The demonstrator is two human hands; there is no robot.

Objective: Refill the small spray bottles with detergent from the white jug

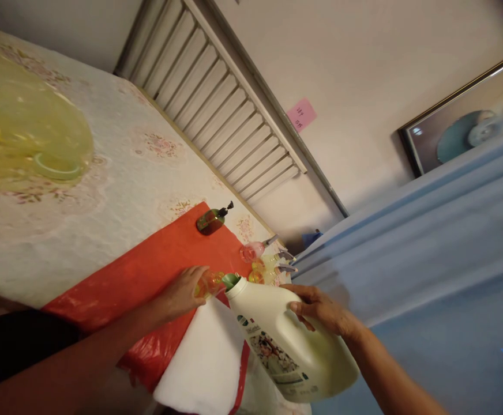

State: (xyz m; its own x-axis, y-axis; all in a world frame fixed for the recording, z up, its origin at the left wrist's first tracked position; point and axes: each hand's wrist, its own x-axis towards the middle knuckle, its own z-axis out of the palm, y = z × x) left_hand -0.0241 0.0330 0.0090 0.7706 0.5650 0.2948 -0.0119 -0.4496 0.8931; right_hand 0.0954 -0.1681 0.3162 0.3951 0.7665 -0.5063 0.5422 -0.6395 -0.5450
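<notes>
A large pale jug (292,340) with a picture label leans on its side, its mouth toward the left. My right hand (318,308) is closed round its handle. At the jug's mouth is a green spout or funnel (231,280), which meets the neck of a small clear orange bottle (209,285). My left hand (187,293) is wrapped round that small bottle, above a red sheet (147,271). Whether liquid is flowing cannot be made out.
A dark green pump bottle (210,222) stands on the red sheet. Several spray bottles, one pink (252,252), are beyond the jug. A white pad (203,351) lies in front, a yellow bag (26,121) at left. A radiator (217,98) and blue curtain (428,259) border the table.
</notes>
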